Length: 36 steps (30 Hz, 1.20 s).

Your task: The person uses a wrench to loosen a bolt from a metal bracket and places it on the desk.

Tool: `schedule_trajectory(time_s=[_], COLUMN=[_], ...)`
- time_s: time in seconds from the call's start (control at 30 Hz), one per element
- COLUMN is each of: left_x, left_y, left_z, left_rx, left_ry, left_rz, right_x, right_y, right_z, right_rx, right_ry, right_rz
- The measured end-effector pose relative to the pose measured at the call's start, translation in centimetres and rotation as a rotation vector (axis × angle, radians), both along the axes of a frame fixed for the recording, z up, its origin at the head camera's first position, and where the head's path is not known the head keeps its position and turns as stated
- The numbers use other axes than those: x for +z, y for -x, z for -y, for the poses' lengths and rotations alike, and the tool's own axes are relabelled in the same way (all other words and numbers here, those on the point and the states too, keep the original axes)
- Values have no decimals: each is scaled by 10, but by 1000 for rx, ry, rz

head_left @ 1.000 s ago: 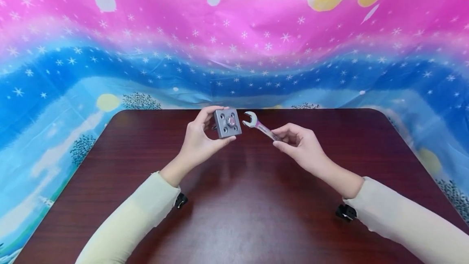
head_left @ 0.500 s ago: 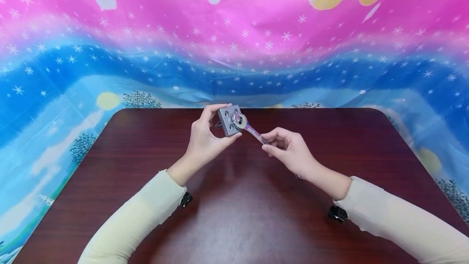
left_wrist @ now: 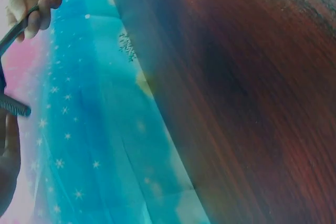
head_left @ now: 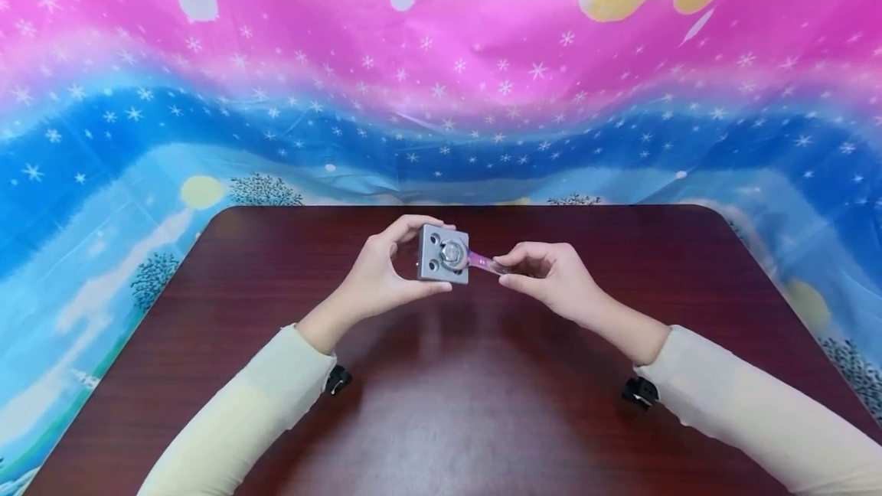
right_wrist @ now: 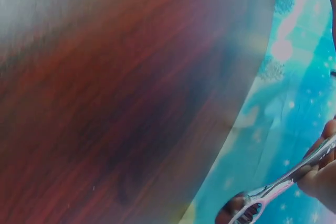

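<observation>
My left hand [head_left: 379,266] grips a grey square metal block [head_left: 427,252] with round holes, thumb below and fingers above. A hex bolt [head_left: 451,252] sits in the block, and its threaded end [left_wrist: 16,106] sticks out behind in the left wrist view. Around the bolt head lies the end of a shiny wrench [head_left: 485,262]. My right hand [head_left: 561,278] pinches the wrench's handle between thumb and fingers. In the right wrist view, the wrench [right_wrist: 278,186] runs down to its ring end, with the right hand [right_wrist: 321,179] on the handle. The left hand [left_wrist: 8,166] is mostly cut off in its wrist view.
Both hands are held above a dark red-brown wooden table [head_left: 441,404]. A pink and blue patterned cloth [head_left: 441,98] hangs behind and around it. Black wrist cameras [head_left: 641,393] sit at both sleeve cuffs.
The wrench was apart from the block, then came left onto the bolt head. Its handle now lies flatter. The block has shifted slightly right and down and turned to face the camera.
</observation>
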State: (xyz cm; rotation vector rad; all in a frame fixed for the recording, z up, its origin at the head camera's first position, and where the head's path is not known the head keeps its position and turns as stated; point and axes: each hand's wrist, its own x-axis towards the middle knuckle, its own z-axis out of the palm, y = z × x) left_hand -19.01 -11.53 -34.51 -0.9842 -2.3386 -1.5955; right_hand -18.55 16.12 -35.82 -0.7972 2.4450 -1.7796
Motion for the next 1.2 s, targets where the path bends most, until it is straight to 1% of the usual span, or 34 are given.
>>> schedule_trajectory(time_s=[0.13, 0.27, 0.37, 0.5, 0.53, 0.63, 0.7, 0.77, 0.9, 1.0, 1.1, 1.2], left_x=[5, 8, 8, 8, 8, 6, 5, 4, 2, 2, 2, 2], left_y=[-2, -3, -4, -5, -5, -5, -5, -4, -3, -3, -2, -2], left_z=[8, 14, 15, 12, 11, 9, 9, 9, 9, 9, 9, 10], left_rx=[-115, -225, -335, -474, -496, -530, -532, -529, -521, -497, -450, -364], left_ry=[69, 136, 164, 215, 231, 270, 275, 266, 235, 210, 171, 135], left_rz=[100, 191, 248, 320, 336, 380, 401, 408, 397, 382, 375, 349], right_x=[3, 6, 9, 12, 13, 14, 15, 15, 15, 16, 16, 17], right_y=[6, 12, 14, 14, 13, 13, 14, 15, 17, 18, 19, 18], right_z=[-7, -10, -11, -14, -15, -17, -18, -18, -21, -24, -29, -34], right_rx=[73, 182, 250, 320, 336, 373, 382, 385, 375, 348, 298, 222], right_ry=[-49, -84, -110, -153, -163, -173, -175, -173, -174, -181, -196, -213], right_rz=[-84, -173, -197, -226, -236, -267, -279, -289, -298, -302, -308, -308])
